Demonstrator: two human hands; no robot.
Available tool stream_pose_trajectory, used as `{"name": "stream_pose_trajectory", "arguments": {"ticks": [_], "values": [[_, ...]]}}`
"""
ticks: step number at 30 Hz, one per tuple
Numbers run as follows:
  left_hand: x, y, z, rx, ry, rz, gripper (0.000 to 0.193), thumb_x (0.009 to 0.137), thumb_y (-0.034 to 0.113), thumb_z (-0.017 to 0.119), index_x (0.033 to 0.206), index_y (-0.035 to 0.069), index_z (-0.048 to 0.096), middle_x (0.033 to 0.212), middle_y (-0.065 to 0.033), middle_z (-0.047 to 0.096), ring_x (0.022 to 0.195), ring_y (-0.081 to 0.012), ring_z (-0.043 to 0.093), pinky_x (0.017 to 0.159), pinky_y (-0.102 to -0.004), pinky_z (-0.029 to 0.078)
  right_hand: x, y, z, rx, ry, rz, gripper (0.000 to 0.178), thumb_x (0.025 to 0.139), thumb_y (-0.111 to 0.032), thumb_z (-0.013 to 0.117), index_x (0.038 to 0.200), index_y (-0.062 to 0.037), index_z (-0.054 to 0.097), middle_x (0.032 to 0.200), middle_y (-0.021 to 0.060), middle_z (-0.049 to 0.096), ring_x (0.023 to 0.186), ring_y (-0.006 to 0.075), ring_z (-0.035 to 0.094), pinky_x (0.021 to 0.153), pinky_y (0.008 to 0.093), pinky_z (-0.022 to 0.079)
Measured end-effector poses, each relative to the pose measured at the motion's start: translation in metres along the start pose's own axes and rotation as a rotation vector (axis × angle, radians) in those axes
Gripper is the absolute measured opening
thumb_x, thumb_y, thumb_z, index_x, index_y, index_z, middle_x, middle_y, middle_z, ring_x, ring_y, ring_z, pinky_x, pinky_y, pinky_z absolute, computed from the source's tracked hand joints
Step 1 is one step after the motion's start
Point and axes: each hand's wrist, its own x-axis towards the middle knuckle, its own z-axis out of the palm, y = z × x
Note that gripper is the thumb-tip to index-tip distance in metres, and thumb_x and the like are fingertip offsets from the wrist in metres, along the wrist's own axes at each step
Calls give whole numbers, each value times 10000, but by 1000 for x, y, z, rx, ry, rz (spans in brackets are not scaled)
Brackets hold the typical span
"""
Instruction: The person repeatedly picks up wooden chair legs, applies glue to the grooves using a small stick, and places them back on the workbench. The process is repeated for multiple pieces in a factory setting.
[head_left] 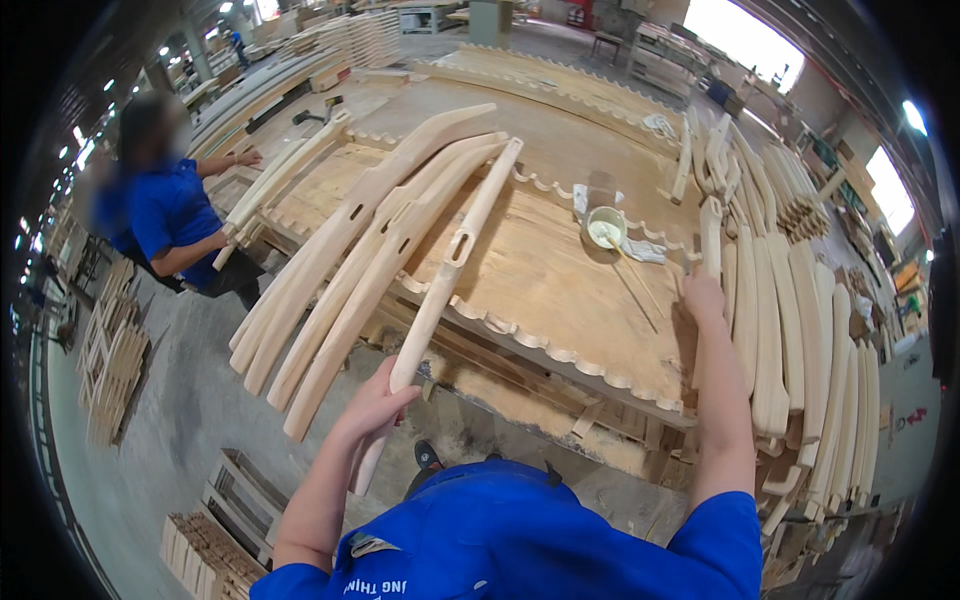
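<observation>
My left hand (372, 402) is closed around the lower part of a pale wooden chair leg (432, 305). This leg slants up and away over the bench, with an oval slot cut through its upper part. To its left, several curved, slotted legs (365, 240) lie side by side across the bench edge. At the right, my right hand (704, 298) is wrapped around another slotted wooden leg (711, 235), beside a large stack of similar parts (775, 320). My fingers hide part of that leg, and its lower end cannot be made out.
A bowl of white paste (605, 230) with a stick stands on the plywood bench (560, 290), near a white cloth (645, 250). Scalloped wooden strips (520, 335) edge the bench. A co-worker in blue (190, 210) stands at the left; a pallet (240, 495) lies lower left.
</observation>
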Motion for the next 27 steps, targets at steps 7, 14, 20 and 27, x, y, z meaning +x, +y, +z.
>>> {"name": "stream_pose_trajectory", "arguments": {"ticks": [7,14,20,27], "values": [[-1,-6,2,190,95,42,625,819,272,616,1329,29,349,850,-149,610,609,-182,580,565,-325,489,-18,-113,-54,574,16,-419,266,895,-247,492,1024,-36,589,886,248,631,880,373,617,768,432,464],[2,-7,3,199,105,66,600,826,227,622,1325,38,347,764,-83,543,560,-145,536,502,-299,461,-73,-240,-40,708,-282,-519,251,869,-164,440,1000,-5,583,910,237,642,922,369,609,825,449,462],[6,-2,6,235,104,95,576,835,214,608,1312,29,345,748,-68,529,556,-126,522,484,-285,452,-95,-270,-16,769,-222,-519,225,859,-141,438,937,22,572,907,248,641,877,398,616,793,487,466],[9,-12,0,397,141,102,558,822,282,604,1254,26,363,973,-317,618,939,-464,608,801,-478,489,-124,-307,-13,509,-229,-522,186,827,-79,479,917,58,567,857,269,637,850,405,631,756,464,504]]}}
